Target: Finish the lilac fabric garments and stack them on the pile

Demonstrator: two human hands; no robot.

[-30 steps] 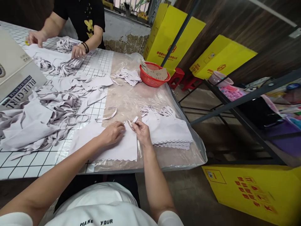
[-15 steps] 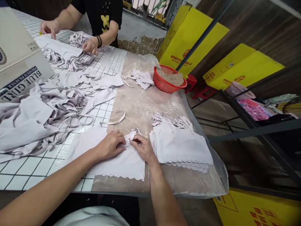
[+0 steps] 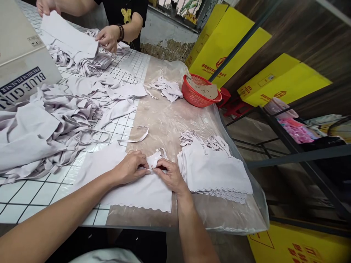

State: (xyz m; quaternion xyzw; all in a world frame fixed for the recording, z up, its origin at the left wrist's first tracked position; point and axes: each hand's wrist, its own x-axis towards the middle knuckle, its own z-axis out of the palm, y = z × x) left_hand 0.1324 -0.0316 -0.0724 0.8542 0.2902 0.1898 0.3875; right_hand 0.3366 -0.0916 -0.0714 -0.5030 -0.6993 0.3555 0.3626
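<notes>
A pale grey fabric piece [image 3: 142, 193] with a scalloped lower edge lies flat at the table's near edge. My left hand [image 3: 131, 168] presses on its top edge, fingers curled and pinching the cloth. My right hand [image 3: 171, 175] pinches the same edge beside a small strap loop [image 3: 155, 157] that sticks up between the two hands. Just right of my right hand sits a neat stack of similar finished pieces [image 3: 216, 171] with straps bunched at its far end.
A big heap of loose grey fabric [image 3: 46, 128] covers the left of the gridded table [image 3: 24, 197]. A cardboard box [image 3: 19, 65] stands far left. A red basket [image 3: 201, 95] sits at the far right edge. Another person's hand [image 3: 108, 36] lifts cloth at the far end. Yellow boxes [image 3: 227, 47] stand beyond.
My hands have stayed pinching the piece's top edge, and the strap loop now stands up more. The other person has lifted a cloth piece off the table. The view has shifted slightly.
</notes>
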